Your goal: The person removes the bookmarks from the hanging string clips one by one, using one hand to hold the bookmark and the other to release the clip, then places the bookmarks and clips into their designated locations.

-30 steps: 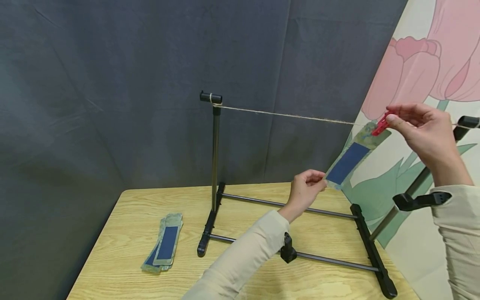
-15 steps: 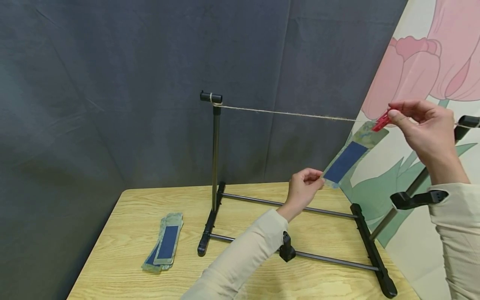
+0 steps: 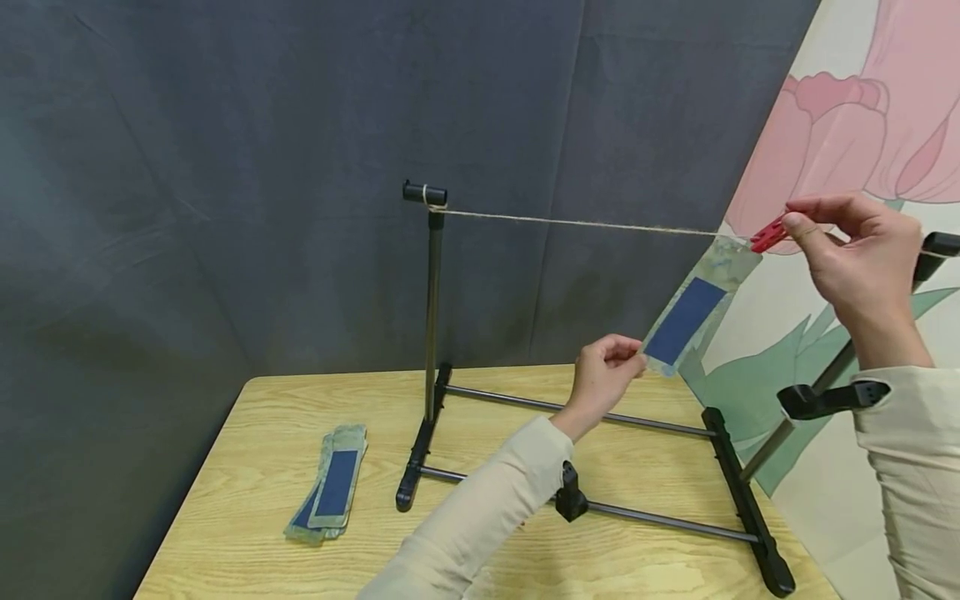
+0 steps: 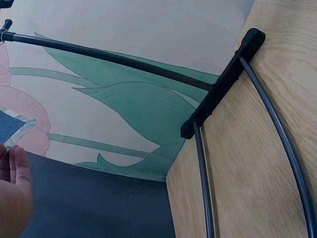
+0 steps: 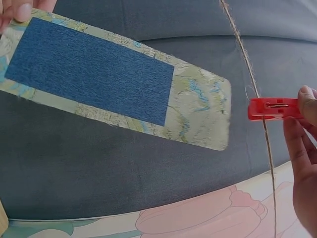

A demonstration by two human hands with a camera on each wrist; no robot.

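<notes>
My left hand [image 3: 602, 379] pinches the lower end of a patterned green fabric strip [image 3: 686, 321] with a navy panel. The strip slants up to the right, and its far end is near the twine line [image 3: 570, 222]. My right hand [image 3: 870, 258] pinches a red clothespin [image 3: 768, 234] by its handle end. In the right wrist view the clothespin [image 5: 272, 108] lies across the twine [image 5: 242, 49], with a gap between it and the strip's free end [image 5: 200, 106]. The left wrist view shows only the strip's corner [image 4: 15, 126] by the left fingers.
Several similar strips [image 3: 337, 483] lie stacked on the wooden table [image 3: 247, 467] at left. A black frame [image 3: 432, 317] carries the twine between its posts, and its lower bars [image 3: 675, 522] cross the table under my arms. A dark curtain [image 3: 300, 183] hangs behind; a flower-print panel [image 3: 840, 133] stands at right.
The clothespin and right hand have moved slightly up and right. The strip and left hand have shifted a little left, so the strip's upper end sits farther left of the clothespin.
</notes>
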